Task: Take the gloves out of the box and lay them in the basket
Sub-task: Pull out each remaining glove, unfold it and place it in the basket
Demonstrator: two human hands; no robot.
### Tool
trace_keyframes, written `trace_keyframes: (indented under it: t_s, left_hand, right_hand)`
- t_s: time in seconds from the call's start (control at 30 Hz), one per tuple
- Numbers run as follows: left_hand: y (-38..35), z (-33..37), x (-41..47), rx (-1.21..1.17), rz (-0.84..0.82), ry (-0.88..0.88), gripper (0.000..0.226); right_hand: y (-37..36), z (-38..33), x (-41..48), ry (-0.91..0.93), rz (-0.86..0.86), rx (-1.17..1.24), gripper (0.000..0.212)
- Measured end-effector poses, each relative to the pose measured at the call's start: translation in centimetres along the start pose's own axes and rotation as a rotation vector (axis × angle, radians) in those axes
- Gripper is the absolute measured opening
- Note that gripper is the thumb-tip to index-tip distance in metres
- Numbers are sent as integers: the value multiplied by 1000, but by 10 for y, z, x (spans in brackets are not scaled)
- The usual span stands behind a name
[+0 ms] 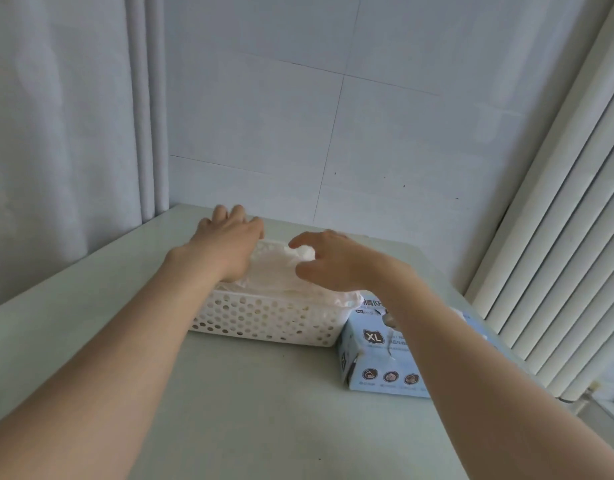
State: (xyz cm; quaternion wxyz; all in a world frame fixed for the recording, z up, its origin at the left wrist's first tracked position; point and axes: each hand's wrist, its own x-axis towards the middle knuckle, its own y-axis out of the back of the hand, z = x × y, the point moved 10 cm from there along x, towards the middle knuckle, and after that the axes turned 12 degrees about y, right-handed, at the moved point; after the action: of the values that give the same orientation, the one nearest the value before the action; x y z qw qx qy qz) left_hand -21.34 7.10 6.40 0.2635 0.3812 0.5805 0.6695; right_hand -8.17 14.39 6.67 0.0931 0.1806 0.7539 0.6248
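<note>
Your right hand (333, 261) hangs over the right half of the pile, fingers and thumb curled like a claw. A lump of white material sits between thumb and forefinger. Whether it is pinched or only lies beneath the hand cannot be told from this view. Your left hand (229, 240) lies palm down, fingers spread and fairly straight. It rests on the far left part of the pile and grips nothing.

Findings, near to far:

- The near part of the table (229, 417) carries only your forearms above it.
- The box (378, 355) stands toward the right edge of the table, just beside the near right corner of the basket. It is pale blue card, marked XL, with its top torn open. Your right forearm hides most of the opening, so what remains inside cannot be seen.
- The basket (264, 320) is white perforated plastic and sits toward the far edge of the table, left of the box.
- The gloves (274, 275) lie in the basket as a soft, crumpled, creamy-white heap. They fill it to the rim, and one fold droops over the right end toward the box. They look thin and limp, and no single glove can be made out.
- Beyond the far edge stand a tiled wall (333, 116) and, at the far left corner, a curtain (73, 133).

Assessment: a good quantity is already transferred, and this moment looks like laying or settling a batch. The remainder is unverified until the opening of the box is seen.
</note>
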Motion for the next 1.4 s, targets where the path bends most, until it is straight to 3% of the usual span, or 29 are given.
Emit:
trace_keyframes:
  t_s: [0.07,0.13,0.3,0.43,0.5,0.63,0.7,0.77,0.83,1.0,1.17,1.27,1.4]
  left_hand:
    - [-11,11,-5,-108,-185,-52,44]
    - [-28,19,-14,-117,-375,-67,56]
    - [-46,24,-22,-158,-529,-43,70]
    - [-36,30,-20,-94,-410,-58,64]
    - [-27,36,-16,-115,-306,-65,58]
    - [14,68,-23,-288,76,-209,53]
    - [29,85,-37,-369,198,-250,53]
    - [37,100,-53,-426,261,-263,51]
    - [37,121,-71,-410,296,-313,47]
    - [15,183,-118,-344,306,-540,36]
    - [-13,203,-129,-524,197,-560,36]
    - [-22,208,-138,-479,245,-588,38]
    - [-23,209,-141,-419,316,-576,42]
  right_hand:
    - [-12,5,-7,-62,-116,-25,61]
    - [-20,9,-9,-84,-158,-41,65]
    - [-25,16,-6,-142,-133,-36,72]
    - [-24,16,-6,-139,-120,-32,70]
    - [-19,13,-12,-124,-28,35,63]
    - [18,7,-45,-109,420,32,28]
    - [33,16,-72,-149,618,76,27]
    - [38,35,-96,-203,697,180,35]
    - [39,55,-119,-255,726,256,41]
    - [42,91,-164,-323,768,177,43]
    - [26,110,-187,-375,711,203,30]
    - [18,111,-191,-419,616,118,45]
    - [19,117,-198,-476,574,40,31]
